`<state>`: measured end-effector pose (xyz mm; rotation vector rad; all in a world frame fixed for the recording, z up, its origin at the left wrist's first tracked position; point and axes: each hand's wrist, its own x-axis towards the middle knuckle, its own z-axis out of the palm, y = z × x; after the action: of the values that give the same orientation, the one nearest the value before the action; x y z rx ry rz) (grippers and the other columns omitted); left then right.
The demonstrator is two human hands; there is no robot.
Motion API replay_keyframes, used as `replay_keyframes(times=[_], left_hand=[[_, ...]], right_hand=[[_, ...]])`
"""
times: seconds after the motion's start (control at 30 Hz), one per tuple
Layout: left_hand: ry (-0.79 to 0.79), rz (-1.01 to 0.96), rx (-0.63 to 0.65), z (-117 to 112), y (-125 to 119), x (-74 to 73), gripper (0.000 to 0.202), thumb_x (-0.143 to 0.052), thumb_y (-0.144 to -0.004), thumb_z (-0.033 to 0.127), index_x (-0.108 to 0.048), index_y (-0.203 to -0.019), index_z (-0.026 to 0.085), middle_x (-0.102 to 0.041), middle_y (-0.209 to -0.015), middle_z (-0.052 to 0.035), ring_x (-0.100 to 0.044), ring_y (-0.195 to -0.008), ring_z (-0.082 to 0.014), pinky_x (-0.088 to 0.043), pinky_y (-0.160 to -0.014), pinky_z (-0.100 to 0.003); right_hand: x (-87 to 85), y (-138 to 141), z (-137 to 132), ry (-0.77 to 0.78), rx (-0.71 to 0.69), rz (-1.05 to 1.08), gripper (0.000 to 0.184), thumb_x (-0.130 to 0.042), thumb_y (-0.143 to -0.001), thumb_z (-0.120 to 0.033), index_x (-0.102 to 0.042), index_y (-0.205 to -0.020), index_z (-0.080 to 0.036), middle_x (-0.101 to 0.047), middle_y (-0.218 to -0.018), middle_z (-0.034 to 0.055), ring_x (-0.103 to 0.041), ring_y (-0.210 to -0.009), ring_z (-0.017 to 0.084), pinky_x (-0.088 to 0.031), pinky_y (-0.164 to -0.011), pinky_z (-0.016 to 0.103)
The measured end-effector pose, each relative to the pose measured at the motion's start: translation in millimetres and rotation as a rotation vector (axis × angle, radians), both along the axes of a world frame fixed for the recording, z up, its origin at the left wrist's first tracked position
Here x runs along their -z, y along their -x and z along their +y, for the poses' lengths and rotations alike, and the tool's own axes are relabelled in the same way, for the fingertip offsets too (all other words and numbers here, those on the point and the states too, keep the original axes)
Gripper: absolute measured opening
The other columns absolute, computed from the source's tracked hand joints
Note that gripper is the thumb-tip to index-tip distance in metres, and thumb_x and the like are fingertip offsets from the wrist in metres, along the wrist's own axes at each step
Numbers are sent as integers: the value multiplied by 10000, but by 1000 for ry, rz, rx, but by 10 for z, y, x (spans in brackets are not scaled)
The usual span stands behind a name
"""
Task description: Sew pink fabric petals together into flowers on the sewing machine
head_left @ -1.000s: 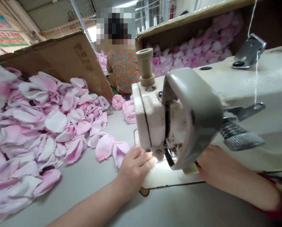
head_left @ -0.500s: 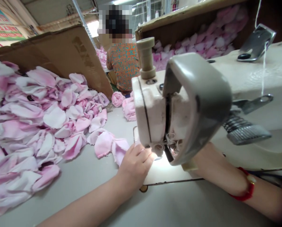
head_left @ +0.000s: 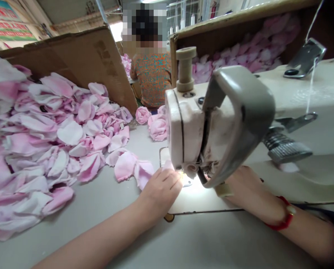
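In the head view the white sewing machine [head_left: 183, 130] stands with its lamp lighting the needle plate [head_left: 189, 196]. My left hand [head_left: 164, 188] lies at the left of the needle area, fingers curled together on a pink fabric petal [head_left: 167, 165] that is mostly covered. Joined pink-and-white petals [head_left: 126, 167] trail onto the table left of this hand. Behind the machine's grey guard, my right hand [head_left: 239, 183] reaches in from the right. Its fingers are hidden by the guard and machine head, so what they touch cannot be seen. A red bracelet circles the right wrist.
A large heap of pink and white fabric petals [head_left: 43, 149] covers the table's left side, against a cardboard panel [head_left: 80, 56]. Rolled fabric flowers [head_left: 157, 127] lie behind the machine head. A cardboard box [head_left: 211, 43] holds more petals. Another person [head_left: 152, 80] sits beyond, facing away.
The camera view has shifted slightly, moving the machine head rightward in the picture. My left hand remains beside the needle area; the right hand remains behind the guard.
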<state>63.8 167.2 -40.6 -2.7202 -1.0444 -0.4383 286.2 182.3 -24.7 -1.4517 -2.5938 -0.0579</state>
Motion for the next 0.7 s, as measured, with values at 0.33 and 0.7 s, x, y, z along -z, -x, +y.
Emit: replay_keyframes(times=[0.33,0.7], left_hand=[[14,50,0,-135,-103,-250,311,-260,-836,40,-504,-1028,63,-585,-991,-129,-512,-930,-198,-444,-782,-323],[-61,97,-21,-337,-26,-193,405,-244,-815,25,-460,-1146,115,-466,-1217,-118,-358,-1178,-242,-371,-937,-433]], right_hand=[[-76,40,30,-52,-32,-20,207,-438,-799,-253,-570,-649,-198,-585,-530,20,-563,-517,156,-273,-454,254],[-210,-879,-419,-252,457,-129,271,-341,-845,-327,-559,-932,-190,-625,-726,68,-563,-567,185,-278,-455,261]])
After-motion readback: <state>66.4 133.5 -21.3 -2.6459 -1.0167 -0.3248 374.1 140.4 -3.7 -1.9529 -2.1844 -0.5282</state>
